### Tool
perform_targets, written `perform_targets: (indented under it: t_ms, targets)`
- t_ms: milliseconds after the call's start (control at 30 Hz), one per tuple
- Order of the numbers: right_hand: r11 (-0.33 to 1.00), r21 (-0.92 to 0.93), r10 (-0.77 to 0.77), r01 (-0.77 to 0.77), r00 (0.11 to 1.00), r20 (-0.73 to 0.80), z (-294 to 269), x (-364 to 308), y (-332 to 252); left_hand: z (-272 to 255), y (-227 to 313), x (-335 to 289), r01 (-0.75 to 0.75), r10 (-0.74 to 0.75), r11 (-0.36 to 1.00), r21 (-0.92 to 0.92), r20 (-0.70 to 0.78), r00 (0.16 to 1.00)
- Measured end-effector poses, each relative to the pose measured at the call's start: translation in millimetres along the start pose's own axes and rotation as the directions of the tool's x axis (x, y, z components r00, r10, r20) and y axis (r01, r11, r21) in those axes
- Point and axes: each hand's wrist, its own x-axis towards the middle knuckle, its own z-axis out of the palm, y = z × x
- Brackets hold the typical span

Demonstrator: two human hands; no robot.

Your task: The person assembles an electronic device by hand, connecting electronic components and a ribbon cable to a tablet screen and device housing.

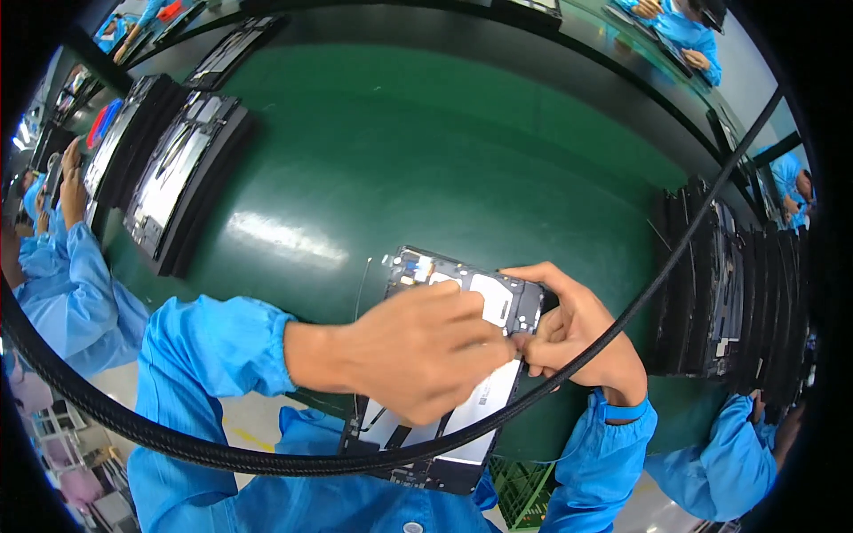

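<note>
An opened tablet [475,400], its silver battery and dark inner parts bare, lies tilted at the near edge of the table. Across its middle reaches my left hand [422,351], fingers curled and thumb side pressed down by the tablet's right edge. Whatever those fingertips pinch is too small to make out. My right hand [577,333] grips the tablet's upper right edge, its index finger along the top and its thumb close to the left fingertips. A thin dark wire [362,298] sticks up past the tablet's left side. A blue band [625,411] circles my right wrist.
A thick black braided cable [267,463] arcs across the view in front of my arms. Stacks of opened tablets in black trays stand at the left [178,169] and right [702,293] of the green table [382,142]. Co-workers in blue sit on both sides and opposite.
</note>
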Motion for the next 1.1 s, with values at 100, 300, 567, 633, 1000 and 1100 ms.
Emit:
perform_targets:
  t_ms: [100,300,567,633,1000,1100]
  targets:
    - [0.997,-0.06,0.048,-0.051,0.998,-0.047,1.9,-1.5,-10.2,-14.7,-16.1,-4.7,0.064,-0.065,0.998,-0.012,-0.253,0.965]
    - [0.996,-0.087,0.022,-0.024,1.0,-0.021,-4.3,2.8,-5.7,-52.3,-12.5,-31.9,0.567,-0.509,0.81,0.149,-0.3,0.807]
    - [0.994,-0.092,0.052,-0.055,0.998,-0.029,-3.6,4.6,-7.1,-59.6,20.7,-53.0,0.792,-0.801,0.544,-0.276,0.112,0.588]
    - [0.991,-0.107,0.072,-0.075,0.997,-0.038,-1.3,1.9,-14.0,-61.6,17.0,-57.2,0.783,-0.791,0.542,-0.305,0.128,0.598]
    - [0.658,-0.363,-0.642,0.66,0.744,0.188,82.1,18.4,-29.0,-50.0,3.6,-74.1,-0.045,-0.093,0.946,-0.322,-0.403,0.911]
    - [0.59,-0.45,-0.649,0.671,0.725,0.229,99.3,23.2,-23.1,-45.5,2.9,-65.9,-0.139,0.087,0.984,-0.109,-0.386,0.919]
